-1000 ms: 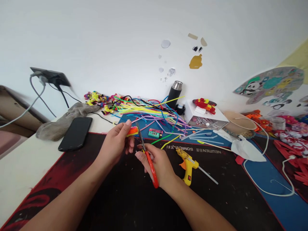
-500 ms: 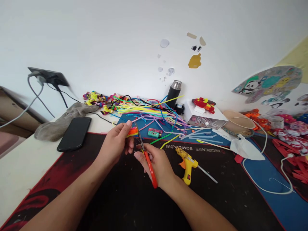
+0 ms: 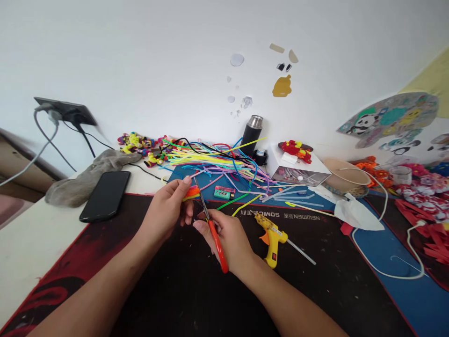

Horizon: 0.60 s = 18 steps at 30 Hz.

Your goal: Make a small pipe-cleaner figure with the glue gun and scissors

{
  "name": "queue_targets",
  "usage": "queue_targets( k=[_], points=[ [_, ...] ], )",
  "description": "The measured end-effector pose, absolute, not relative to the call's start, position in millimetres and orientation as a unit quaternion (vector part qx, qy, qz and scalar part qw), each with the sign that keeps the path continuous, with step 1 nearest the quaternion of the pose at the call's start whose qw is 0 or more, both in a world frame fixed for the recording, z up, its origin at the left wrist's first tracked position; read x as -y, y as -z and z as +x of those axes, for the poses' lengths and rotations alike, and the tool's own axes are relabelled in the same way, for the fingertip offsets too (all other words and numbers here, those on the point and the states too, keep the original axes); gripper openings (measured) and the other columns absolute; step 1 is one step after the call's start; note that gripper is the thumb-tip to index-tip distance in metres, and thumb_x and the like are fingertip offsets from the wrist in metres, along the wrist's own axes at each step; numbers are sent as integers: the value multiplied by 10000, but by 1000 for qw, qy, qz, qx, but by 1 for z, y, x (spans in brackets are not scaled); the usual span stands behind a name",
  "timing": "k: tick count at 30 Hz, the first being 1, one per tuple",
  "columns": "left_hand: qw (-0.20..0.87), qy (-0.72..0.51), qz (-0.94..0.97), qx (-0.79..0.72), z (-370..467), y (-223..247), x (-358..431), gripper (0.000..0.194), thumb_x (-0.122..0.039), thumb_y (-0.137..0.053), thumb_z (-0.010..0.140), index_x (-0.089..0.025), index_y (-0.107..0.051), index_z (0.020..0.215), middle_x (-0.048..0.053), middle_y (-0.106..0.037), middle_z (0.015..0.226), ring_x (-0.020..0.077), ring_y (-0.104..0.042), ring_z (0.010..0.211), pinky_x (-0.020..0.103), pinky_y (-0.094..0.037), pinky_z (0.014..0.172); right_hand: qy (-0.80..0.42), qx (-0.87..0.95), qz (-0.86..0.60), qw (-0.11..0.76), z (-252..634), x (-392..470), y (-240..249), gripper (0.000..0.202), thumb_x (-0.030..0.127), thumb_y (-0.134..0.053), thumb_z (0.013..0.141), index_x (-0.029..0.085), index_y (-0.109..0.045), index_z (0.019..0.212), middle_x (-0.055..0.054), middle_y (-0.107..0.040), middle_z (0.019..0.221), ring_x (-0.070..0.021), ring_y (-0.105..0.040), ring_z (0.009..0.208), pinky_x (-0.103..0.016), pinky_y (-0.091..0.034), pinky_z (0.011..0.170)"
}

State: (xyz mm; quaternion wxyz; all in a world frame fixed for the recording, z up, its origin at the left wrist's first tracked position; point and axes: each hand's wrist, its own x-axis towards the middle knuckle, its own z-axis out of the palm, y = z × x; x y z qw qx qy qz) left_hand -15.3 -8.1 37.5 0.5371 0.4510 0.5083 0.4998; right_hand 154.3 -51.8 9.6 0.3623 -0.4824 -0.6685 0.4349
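Between the thumb and fingers of my left hand (image 3: 171,199) is a small bundle of orange, pink and yellow pipe cleaners (image 3: 191,192). My right hand (image 3: 228,236) is closed around red-handled scissors (image 3: 217,245), whose blades point up and away, right beside the bundle. Whether the blades touch it I cannot tell. Behind both hands lies a big pile of coloured pipe cleaners (image 3: 210,159). A yellow glue gun (image 3: 275,238) with a clear glue stick rests on the black mat (image 3: 189,290), to the right of my right hand.
At the left is a black phone (image 3: 105,195) beside a grey pouch-like thing (image 3: 80,182). A teal and pink box (image 3: 224,193) sits just past my hands. Along the wall stand a black flask (image 3: 250,135) and a white box (image 3: 298,164). A white cable (image 3: 389,276) curls at the right.
The whole view has shifted slightly. My hands keep nearly the same pose, with the scissors still at the pipe cleaner bundle.
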Motion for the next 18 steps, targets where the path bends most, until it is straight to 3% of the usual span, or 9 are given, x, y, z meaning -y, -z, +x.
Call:
queue_targets(
  k=[10,18],
  points=[
    [523,-485,464,-526,-15,-40,9,450,-605,-637,994,-233,-526,765,-48,-574,444,115,-482,314,181,-344,321,-407,675,-499,361,152,53,-7,353,562,-672,1010,221,-724,934,-8,-683,749,-158,-576,649,-259,-440,614],
    [510,-480,478,-531,-17,-39,7,468,-648,-669,957,-240,-528,776,-45,-577,454,122,-494,321,185,-325,316,-380,680,-528,339,149,52,-7,346,551,-660,1013,233,-715,886,-22,-673,698,-165,-534,584,-276,-389,555]
  ],
)
